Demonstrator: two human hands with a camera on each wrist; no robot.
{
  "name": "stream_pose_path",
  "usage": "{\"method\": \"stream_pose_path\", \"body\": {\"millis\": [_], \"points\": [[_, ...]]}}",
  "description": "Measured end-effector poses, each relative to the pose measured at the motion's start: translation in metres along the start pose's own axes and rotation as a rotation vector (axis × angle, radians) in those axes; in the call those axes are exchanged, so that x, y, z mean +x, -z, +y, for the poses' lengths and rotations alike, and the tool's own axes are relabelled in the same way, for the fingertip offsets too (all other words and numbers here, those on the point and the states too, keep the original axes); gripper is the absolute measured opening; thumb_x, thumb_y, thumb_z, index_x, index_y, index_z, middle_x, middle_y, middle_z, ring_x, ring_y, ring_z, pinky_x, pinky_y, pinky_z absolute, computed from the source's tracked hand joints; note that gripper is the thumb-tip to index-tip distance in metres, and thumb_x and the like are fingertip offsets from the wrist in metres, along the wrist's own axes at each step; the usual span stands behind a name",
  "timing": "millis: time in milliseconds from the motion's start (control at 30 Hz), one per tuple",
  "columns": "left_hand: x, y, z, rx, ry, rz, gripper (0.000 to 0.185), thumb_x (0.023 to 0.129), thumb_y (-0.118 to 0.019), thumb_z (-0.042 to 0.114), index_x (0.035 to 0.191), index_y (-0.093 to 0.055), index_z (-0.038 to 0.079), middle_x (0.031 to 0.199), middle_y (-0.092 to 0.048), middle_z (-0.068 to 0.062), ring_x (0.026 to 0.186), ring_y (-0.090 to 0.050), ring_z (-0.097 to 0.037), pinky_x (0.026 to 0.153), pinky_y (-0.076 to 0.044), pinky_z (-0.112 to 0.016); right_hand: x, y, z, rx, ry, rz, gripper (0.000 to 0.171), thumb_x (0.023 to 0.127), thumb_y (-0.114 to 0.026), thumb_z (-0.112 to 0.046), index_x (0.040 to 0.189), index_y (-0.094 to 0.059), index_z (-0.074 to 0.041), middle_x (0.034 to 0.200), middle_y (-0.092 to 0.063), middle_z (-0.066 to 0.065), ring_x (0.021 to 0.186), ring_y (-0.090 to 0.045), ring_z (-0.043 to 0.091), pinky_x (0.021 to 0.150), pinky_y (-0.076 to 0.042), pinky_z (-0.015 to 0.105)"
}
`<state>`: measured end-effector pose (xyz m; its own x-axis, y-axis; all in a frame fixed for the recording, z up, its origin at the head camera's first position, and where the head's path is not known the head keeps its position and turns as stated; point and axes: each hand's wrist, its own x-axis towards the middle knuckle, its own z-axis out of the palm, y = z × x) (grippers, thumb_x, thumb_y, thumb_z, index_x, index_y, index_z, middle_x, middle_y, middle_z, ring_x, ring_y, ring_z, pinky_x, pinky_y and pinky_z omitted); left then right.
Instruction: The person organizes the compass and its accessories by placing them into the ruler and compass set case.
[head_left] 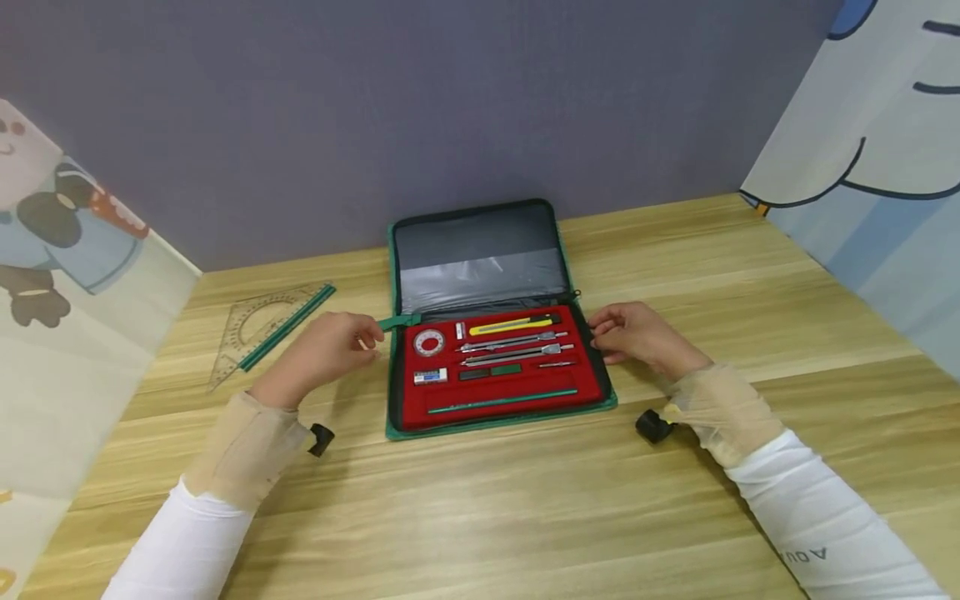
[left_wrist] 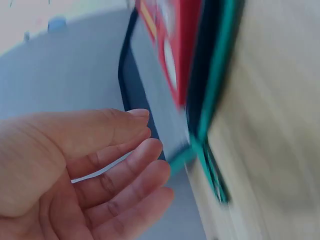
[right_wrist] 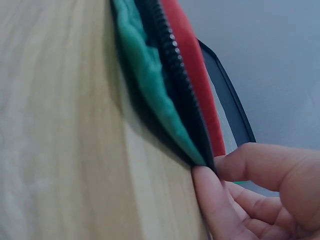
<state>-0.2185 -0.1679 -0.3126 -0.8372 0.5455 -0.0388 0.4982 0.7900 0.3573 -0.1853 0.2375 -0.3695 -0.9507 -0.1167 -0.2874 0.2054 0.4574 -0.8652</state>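
Observation:
An open green zip case [head_left: 480,250] lies on the wooden desk [head_left: 525,508], lid leaning back. Its red tray [head_left: 498,390] holds a yellow knife [head_left: 513,324], metal compasses [head_left: 517,342], a round dial [head_left: 429,342], an eraser [head_left: 431,377] and a green pencil [head_left: 502,401]. My left hand [head_left: 360,337] hovers at the case's left side beside a green tab [head_left: 397,322]. In the left wrist view the left hand [left_wrist: 140,150] has relaxed fingers and holds nothing. My right hand [head_left: 603,337] is at the right rim. There the right hand [right_wrist: 215,172] pinches the case's zip edge [right_wrist: 172,70] with thumb and forefinger.
A clear set square [head_left: 251,321] and a green ruler [head_left: 288,327] lie at the left. A cartoon-printed panel [head_left: 67,275] stands on the left, another [head_left: 870,142] on the right, and a grey wall [head_left: 375,117] behind.

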Motion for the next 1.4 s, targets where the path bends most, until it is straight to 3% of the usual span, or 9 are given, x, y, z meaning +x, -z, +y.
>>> {"method": "stream_pose_path", "body": {"millis": [133,267,367,533,667,900,1200,1400], "points": [[-0.004,0.015,-0.03,-0.038,0.127,0.004,0.019,0.089,-0.062,0.009,0.104,-0.065,-0.002,0.093,-0.067,-0.014,0.085,-0.062,-0.028,0.073,-0.05,-0.043,-0.001,0.001,0.001,-0.013,-0.017,-0.003,0.039,0.089,-0.051,0.0,0.125,-0.045,0.011,0.104,-0.052,0.016,0.087,-0.06,0.015,0.07,-0.055,0.028],[-0.007,0.022,-0.06,-0.049,0.209,0.003,0.025,0.091,-0.059,0.012,0.109,-0.062,-0.005,0.099,-0.064,-0.021,0.09,-0.06,-0.034,0.075,-0.048,-0.047,-0.002,0.002,0.002,-0.013,-0.031,-0.005,0.039,0.089,-0.052,-0.002,0.126,-0.044,0.011,0.105,-0.052,0.016,0.087,-0.059,0.015,0.071,-0.055,0.028],[-0.007,0.024,-0.08,-0.04,0.241,0.013,0.027,0.09,-0.059,0.012,0.109,-0.061,-0.008,0.1,-0.062,-0.025,0.09,-0.059,-0.038,0.075,-0.047,-0.049,-0.002,0.002,0.002,-0.009,-0.03,-0.001,0.039,0.089,-0.052,-0.001,0.126,-0.044,0.011,0.105,-0.052,0.016,0.086,-0.059,0.014,0.07,-0.055,0.027],[-0.007,0.022,-0.101,0.012,0.263,0.085,0.026,0.086,-0.06,0.009,0.103,-0.061,-0.011,0.096,-0.063,-0.028,0.087,-0.059,-0.041,0.075,-0.047,-0.051,-0.003,0.004,0.002,-0.001,-0.015,0.004,0.039,0.089,-0.052,-0.001,0.125,-0.044,0.012,0.104,-0.052,0.017,0.084,-0.06,0.013,0.069,-0.055,0.027],[-0.008,0.019,-0.108,0.062,0.288,0.119,0.026,0.083,-0.061,0.004,0.102,-0.06,-0.014,0.098,-0.062,-0.031,0.09,-0.058,-0.046,0.078,-0.047,-0.053,-0.003,0.003,0.002,0.01,-0.01,0.003,0.039,0.088,-0.053,0.0,0.124,-0.044,0.012,0.104,-0.052,0.017,0.083,-0.06,0.012,0.069,-0.056,0.027],[-0.01,0.018,-0.111,0.103,0.349,0.116,0.027,0.081,-0.058,0.002,0.102,-0.06,-0.014,0.104,-0.06,-0.033,0.093,-0.056,-0.05,0.078,-0.046,-0.057,0.0,0.001,0.001,0.01,-0.018,0.007,0.04,0.088,-0.053,0.0,0.125,-0.045,0.012,0.103,-0.052,0.016,0.083,-0.06,0.013,0.069,-0.056,0.028],[-0.008,0.014,-0.12,0.155,0.296,0.161,0.018,0.075,-0.058,-0.001,0.089,-0.064,-0.011,0.091,-0.062,-0.03,0.086,-0.057,-0.049,0.077,-0.045,-0.055,0.002,0.0,0.001,0.0,-0.029,0.012,0.038,0.088,-0.052,0.001,0.124,-0.046,0.01,0.101,-0.052,0.014,0.083,-0.06,0.012,0.069,-0.056,0.028],[-0.006,0.013,-0.124,0.162,0.297,0.152,0.021,0.071,-0.055,0.001,0.088,-0.065,-0.007,0.092,-0.063,-0.028,0.089,-0.056,-0.047,0.081,-0.043,-0.056,0.001,0.0,0.0,0.004,-0.025,0.013,0.039,0.087,-0.052,0.0,0.124,-0.045,0.011,0.1,-0.053,0.014,0.083,-0.06,0.012,0.069,-0.056,0.028]]}}
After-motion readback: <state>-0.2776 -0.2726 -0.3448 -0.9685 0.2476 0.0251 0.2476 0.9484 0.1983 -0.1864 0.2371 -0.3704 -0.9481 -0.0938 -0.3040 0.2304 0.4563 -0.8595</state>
